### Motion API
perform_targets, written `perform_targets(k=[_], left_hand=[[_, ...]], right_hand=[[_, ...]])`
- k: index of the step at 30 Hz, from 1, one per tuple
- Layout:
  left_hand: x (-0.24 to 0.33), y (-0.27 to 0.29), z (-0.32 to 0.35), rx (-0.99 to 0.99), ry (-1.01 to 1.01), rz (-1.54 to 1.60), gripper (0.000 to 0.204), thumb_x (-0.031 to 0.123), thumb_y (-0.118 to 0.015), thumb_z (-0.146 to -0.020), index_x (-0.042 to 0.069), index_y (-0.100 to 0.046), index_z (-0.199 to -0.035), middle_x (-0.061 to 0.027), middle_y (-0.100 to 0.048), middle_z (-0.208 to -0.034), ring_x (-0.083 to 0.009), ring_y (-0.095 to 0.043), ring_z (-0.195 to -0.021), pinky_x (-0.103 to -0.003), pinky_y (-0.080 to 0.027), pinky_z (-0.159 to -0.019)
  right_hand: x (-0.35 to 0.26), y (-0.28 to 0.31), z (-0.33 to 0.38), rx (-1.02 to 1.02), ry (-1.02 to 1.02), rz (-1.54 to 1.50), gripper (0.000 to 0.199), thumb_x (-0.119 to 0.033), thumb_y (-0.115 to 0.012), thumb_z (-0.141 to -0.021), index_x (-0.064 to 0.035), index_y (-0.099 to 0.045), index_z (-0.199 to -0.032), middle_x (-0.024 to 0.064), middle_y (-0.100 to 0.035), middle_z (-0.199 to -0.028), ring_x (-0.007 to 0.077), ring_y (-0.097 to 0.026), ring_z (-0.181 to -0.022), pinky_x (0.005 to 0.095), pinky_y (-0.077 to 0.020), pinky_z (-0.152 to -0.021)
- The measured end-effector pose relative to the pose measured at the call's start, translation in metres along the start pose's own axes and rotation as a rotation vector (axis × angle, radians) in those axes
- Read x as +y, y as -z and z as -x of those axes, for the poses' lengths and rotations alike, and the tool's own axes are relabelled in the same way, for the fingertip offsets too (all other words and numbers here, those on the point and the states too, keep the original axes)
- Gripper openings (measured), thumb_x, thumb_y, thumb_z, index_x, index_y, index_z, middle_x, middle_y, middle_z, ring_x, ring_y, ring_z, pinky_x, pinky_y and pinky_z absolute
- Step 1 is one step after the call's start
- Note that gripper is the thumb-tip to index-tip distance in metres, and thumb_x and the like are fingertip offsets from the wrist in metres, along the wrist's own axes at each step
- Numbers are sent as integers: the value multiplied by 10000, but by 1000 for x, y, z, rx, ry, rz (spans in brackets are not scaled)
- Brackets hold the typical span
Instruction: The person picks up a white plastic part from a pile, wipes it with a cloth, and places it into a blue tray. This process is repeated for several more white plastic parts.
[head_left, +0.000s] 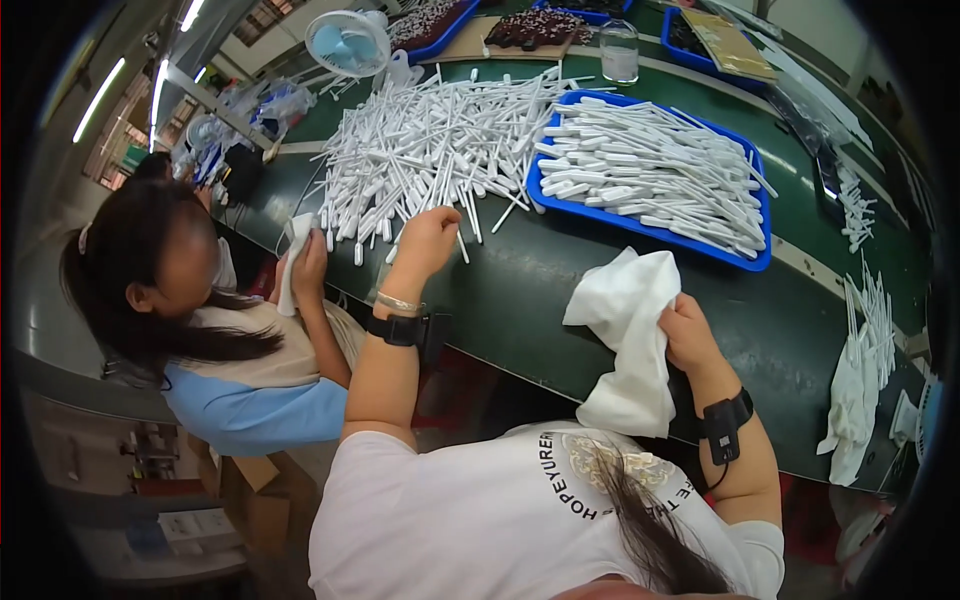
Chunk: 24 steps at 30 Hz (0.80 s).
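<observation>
My left hand (pixel 428 242) is closed at the near edge of a loose heap of white plastic sticks (pixel 400 150), each with a thicker end. One stick (pixel 462 246) shows just beside its fingertips; whether the fingers grip it is hidden. A crumpled white cloth (pixel 632 335) hangs from my right hand (pixel 690 335), bunched in the fingers and draped over the table's front edge. Beyond that hand sits a blue tray (pixel 640 236) filled with more of these sticks, laid roughly side by side.
At my left, a co-worker holds a white cloth (pixel 295 260). A white fan (pixel 347 45), a clear bottle (pixel 619 50) and blue trays of dark parts (pixel 440 40) stand at the back. Another cloth (pixel 850 410) and several sticks (pixel 873 310) lie at the right on the green table (pixel 500 330).
</observation>
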<state>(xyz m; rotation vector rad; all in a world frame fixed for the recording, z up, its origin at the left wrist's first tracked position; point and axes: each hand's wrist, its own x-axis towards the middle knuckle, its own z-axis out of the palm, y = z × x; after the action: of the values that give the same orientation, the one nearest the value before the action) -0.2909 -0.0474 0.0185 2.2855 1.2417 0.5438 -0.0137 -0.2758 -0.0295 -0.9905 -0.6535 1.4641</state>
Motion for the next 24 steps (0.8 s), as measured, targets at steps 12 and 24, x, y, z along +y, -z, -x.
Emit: perform_targets(k=[12,24], left_hand=[[-27,-14,-69,121,-315,-727,107,87,-499,-734,105,-596,-776,-81,-543,-762,-268,-568,-742,-375,-461,-609],[-28,10,-111,-87,-663,-915,87,92,-499,-708,99,-586,-714,-68,-534,-726,-248,-565,-734,-347,-461,-612]], right_hand=[[0,-1,2,51,21,-25,253,-107,-475,-851,24,-511,-1064,84,-585,-984,161,-583,-848,287,-473,-744],[2,4,3,8,13,44,267,-107,-478,-851,18,-503,-1086,92,-582,-1010,173,-587,-870,290,-475,-761]])
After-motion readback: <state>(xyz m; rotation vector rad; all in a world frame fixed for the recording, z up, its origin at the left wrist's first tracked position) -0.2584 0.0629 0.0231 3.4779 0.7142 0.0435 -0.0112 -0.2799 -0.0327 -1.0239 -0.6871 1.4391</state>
